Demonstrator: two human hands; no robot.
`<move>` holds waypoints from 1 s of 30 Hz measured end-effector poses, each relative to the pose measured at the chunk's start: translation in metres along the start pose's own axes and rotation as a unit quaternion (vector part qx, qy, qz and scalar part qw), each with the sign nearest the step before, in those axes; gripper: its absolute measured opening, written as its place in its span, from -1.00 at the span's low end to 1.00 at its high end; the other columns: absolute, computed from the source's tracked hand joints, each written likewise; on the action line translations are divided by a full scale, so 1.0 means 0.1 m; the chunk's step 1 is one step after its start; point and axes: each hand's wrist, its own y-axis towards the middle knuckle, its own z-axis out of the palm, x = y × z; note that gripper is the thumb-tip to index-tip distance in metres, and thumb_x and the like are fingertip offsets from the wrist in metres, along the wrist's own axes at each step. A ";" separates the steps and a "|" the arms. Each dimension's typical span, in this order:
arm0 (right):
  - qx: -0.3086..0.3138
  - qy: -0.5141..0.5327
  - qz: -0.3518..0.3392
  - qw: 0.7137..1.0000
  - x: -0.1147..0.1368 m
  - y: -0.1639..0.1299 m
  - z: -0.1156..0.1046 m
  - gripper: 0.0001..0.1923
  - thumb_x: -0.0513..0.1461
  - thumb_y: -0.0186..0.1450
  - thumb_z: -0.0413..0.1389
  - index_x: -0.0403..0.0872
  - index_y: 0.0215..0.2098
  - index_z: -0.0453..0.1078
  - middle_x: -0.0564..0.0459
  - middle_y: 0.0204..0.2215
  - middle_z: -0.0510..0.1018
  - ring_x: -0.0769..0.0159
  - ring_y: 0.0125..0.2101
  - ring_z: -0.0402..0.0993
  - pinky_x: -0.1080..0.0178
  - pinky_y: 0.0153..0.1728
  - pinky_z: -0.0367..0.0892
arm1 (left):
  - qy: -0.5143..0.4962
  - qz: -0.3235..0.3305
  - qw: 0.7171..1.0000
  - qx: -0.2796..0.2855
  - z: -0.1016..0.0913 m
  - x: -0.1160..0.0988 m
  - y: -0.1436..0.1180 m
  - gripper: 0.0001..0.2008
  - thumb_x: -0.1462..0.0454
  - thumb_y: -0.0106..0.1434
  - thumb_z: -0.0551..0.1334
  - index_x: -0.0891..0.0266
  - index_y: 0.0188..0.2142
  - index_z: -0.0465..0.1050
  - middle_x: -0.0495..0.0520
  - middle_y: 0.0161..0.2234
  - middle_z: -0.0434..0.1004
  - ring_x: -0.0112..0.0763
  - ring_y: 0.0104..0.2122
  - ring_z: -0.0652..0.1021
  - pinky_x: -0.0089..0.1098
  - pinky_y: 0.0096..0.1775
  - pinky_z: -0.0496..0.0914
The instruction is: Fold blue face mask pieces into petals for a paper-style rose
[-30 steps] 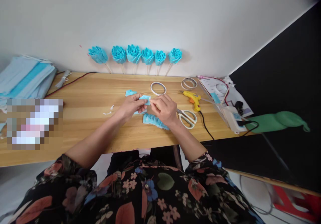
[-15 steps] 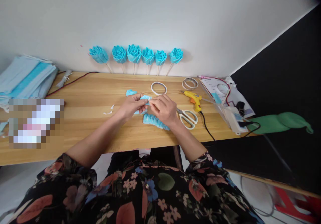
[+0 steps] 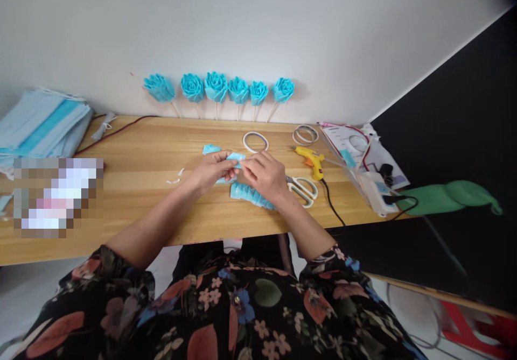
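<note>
Between my two hands is a small light-blue fabric piece. My left hand pinches it from the left, thumb on top. The fingers of my right hand are closed at its right edge; what lies under those fingertips is hidden. Another blue piece lies flat just behind my left hand, and one more shows partly beneath it. A row of overlapping folded blue pieces lies in front, partly covered by my right wrist. White-handled scissors rest to the right of that wrist.
Several blue fabric flowers on sticks lean against the wall. Tape rolls, a yellow glue gun and a power strip occupy the right side. Stacked face masks lie at left, near a pixelated patch.
My right hand has shifted very slightly to the right at the edge of the blue piece. Otherwise nothing has visibly moved.
</note>
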 end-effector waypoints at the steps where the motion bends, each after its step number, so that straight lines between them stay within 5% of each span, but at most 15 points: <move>1: 0.004 -0.004 0.001 1.000 0.00 0.00 0.00 -0.81 -0.34 0.40 0.05 -0.04 -0.29 0.49 0.03 -0.35 0.62 0.28 -0.31 0.46 0.23 -0.29 0.37 | -0.003 0.000 1.000 0.001 0.00 0.00 0.00 -0.82 0.25 0.13 0.39 0.29 -0.41 0.43 0.01 -0.54 0.53 -0.54 -0.57 0.47 -0.49 -0.49 0.30; 8: 0.072 0.021 0.023 0.997 0.04 -0.02 -0.04 -0.80 -0.23 0.44 0.07 -0.01 -0.13 0.55 0.02 -0.26 0.66 0.27 -0.27 0.48 0.20 -0.25 0.38 | 0.008 0.001 1.000 -0.030 -0.04 0.06 0.05 -0.81 0.24 0.19 0.34 0.27 -0.46 0.40 -0.02 -0.60 0.46 -0.54 -0.59 0.44 -0.49 -0.51 0.27; 13: 0.052 0.101 0.084 0.990 0.06 0.02 -0.11 -0.79 -0.18 0.45 0.06 -0.01 -0.14 0.55 0.02 -0.32 0.64 0.29 -0.30 0.51 0.20 -0.21 0.40 | 0.046 -0.005 0.998 -0.042 -0.06 0.06 0.08 -0.79 0.23 0.20 0.34 0.26 -0.48 0.39 -0.02 -0.60 0.47 -0.56 -0.63 0.41 -0.49 -0.52 0.28; 16: 0.035 0.176 0.178 0.968 -0.01 0.06 -0.12 -0.78 -0.19 0.43 0.07 0.02 -0.02 0.48 0.01 -0.23 0.64 0.27 -0.21 0.53 0.17 -0.15 0.42 | 0.087 -0.008 0.995 -0.041 -0.05 0.04 0.06 -0.80 0.23 0.21 0.33 0.27 -0.47 0.41 -0.01 -0.58 0.49 -0.58 -0.62 0.41 -0.50 -0.51 0.28; 19: 0.081 0.274 0.233 0.930 -0.10 0.10 -0.07 -0.60 -0.20 0.35 0.14 0.03 0.16 0.37 -0.02 -0.09 0.61 0.24 -0.10 0.54 0.17 -0.13 0.44 | 0.120 0.002 0.992 -0.042 -0.03 0.02 0.03 -0.83 0.25 0.22 0.32 0.26 -0.46 0.43 -0.03 -0.59 0.48 -0.57 -0.61 0.40 -0.50 -0.51 0.26; 23: 0.134 0.360 0.266 0.884 -0.15 0.13 0.02 -0.56 -0.25 0.28 0.16 0.00 0.14 0.39 0.10 -0.29 0.59 0.35 -0.27 0.53 0.22 -0.14 0.42 | 0.150 0.026 0.988 -0.038 -0.02 0.00 0.01 -0.82 0.23 0.17 0.35 0.26 -0.47 0.42 -0.06 -0.61 0.43 -0.56 -0.62 0.38 -0.49 -0.52 0.23; 30: 0.062 0.405 0.290 0.865 -0.13 0.13 0.20 -0.62 -0.19 0.30 0.15 -0.01 0.10 0.40 0.14 -0.36 0.53 0.39 -0.34 0.47 0.28 -0.25 0.41 | 0.156 0.088 0.983 -0.035 0.00 -0.01 0.00 -0.68 0.05 0.12 0.38 0.24 -0.46 0.39 -0.07 -0.57 0.38 -0.53 -0.58 0.35 -0.45 -0.48 0.24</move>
